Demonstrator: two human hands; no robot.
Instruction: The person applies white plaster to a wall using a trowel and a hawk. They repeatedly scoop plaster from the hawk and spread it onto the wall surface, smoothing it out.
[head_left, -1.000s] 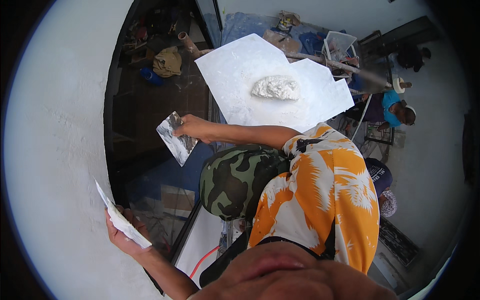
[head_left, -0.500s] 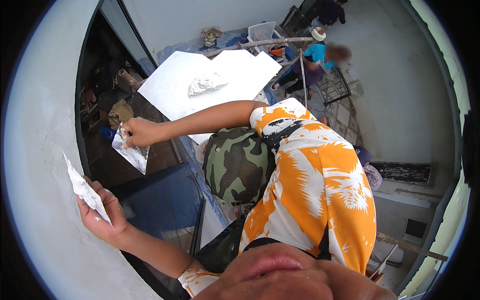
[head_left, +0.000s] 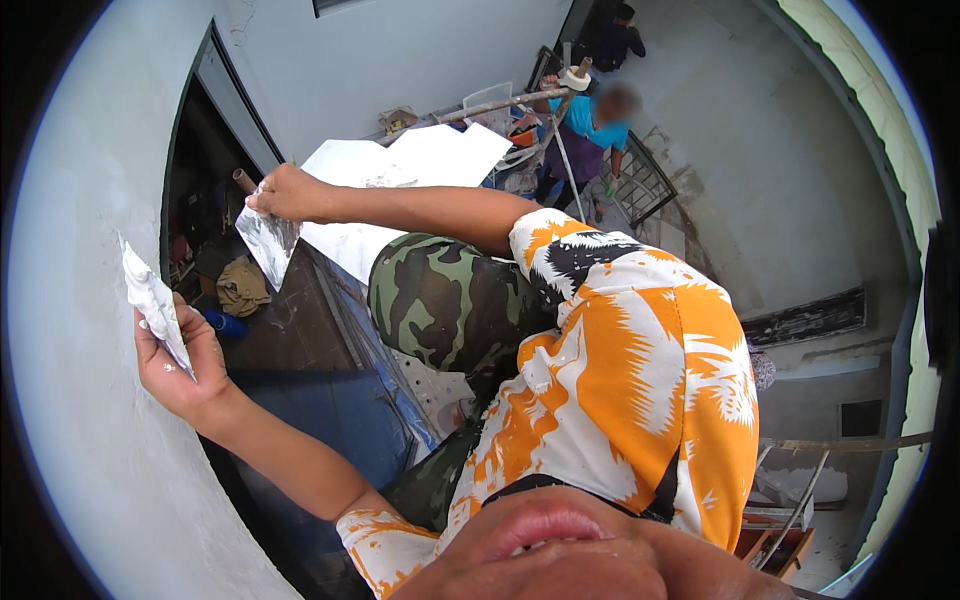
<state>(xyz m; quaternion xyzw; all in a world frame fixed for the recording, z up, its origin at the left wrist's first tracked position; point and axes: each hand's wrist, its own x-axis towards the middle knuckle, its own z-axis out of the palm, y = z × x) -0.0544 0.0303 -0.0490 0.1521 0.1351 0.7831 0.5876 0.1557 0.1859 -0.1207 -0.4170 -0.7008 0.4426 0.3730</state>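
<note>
Clamps one paste-covered plate (head_left: 158, 308) in the left hand (head_left: 185, 370), with thumb and fingers bent around its lower end. Clamps one smeared plate (head_left: 268, 248) in the right hand (head_left: 292, 192), with fingers closed together on its upper edge.

Counts, near to far: two plates, one per hand; one white board (head_left: 450, 162) behind the right forearm (head_left: 430, 207); one white mound (head_left: 388, 182) on it, toward the stepped far edge, partly hidden by that forearm; two co-workers beyond, one in turquoise (head_left: 590, 130), one in dark clothing (head_left: 618, 45).

Holds the paste-covered plate just beside the pale wall (head_left: 85, 330); cannot tell whether touching. Holds the smeared plate beside the board's left edge; cannot confirm contact. Leaves room between the plates, above dark floor (head_left: 310, 325).
</note>
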